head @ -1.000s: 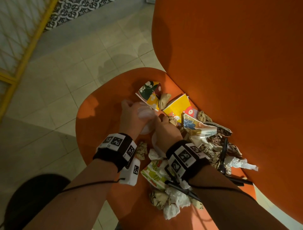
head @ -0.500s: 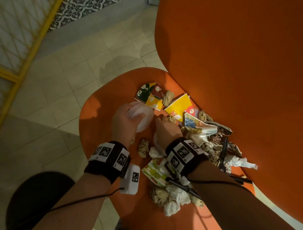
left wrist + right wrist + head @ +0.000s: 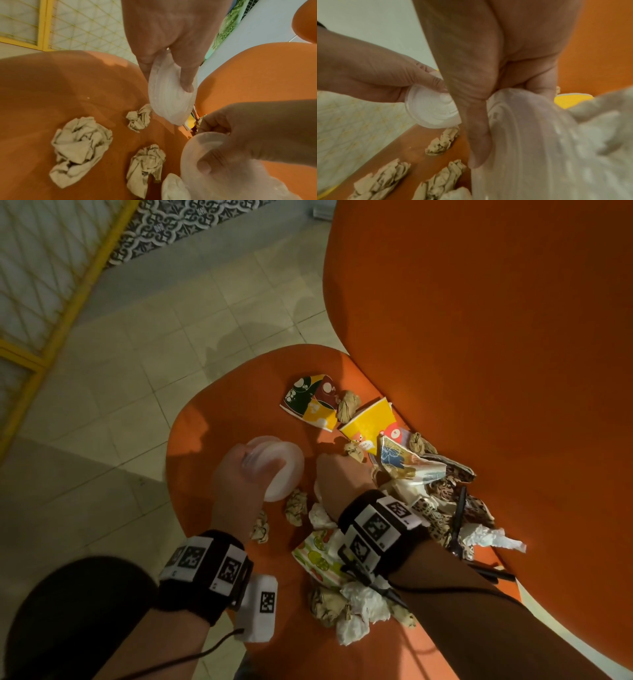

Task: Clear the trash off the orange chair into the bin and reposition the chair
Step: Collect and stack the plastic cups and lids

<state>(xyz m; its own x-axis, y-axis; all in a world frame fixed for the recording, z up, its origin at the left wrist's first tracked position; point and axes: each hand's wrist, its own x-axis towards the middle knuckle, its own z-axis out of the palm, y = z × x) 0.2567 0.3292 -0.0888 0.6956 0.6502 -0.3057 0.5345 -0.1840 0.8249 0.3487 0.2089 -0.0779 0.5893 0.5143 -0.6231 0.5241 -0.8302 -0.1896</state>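
Observation:
The orange chair's seat [image 3: 212, 419] carries a heap of trash: printed paper cups [image 3: 310, 402], a yellow cup [image 3: 368, 422], wrappers, white tissues [image 3: 363, 607] and brown paper balls [image 3: 80, 148]. My left hand [image 3: 263, 465] pinches a white plastic lid [image 3: 169, 97] between thumb and fingers, just above the seat; the right wrist view shows this lid [image 3: 431, 109] too. Right beside it, my right hand [image 3: 342, 474] curls round a translucent plastic lid [image 3: 530, 135] at the edge of the heap. Its fingertips are hidden in the head view.
The chair's tall orange backrest [image 3: 479, 337] rises on the right. Pale floor tiles [image 3: 154, 354] lie to the left, and a yellow lattice frame [image 3: 51, 302] stands at the far left. A dark round shape [image 3: 68, 618] sits low at my left; what it is I cannot tell.
My left hand has drawn back toward me and to the left, with the white lid in it. The right hand has stayed at the heap.

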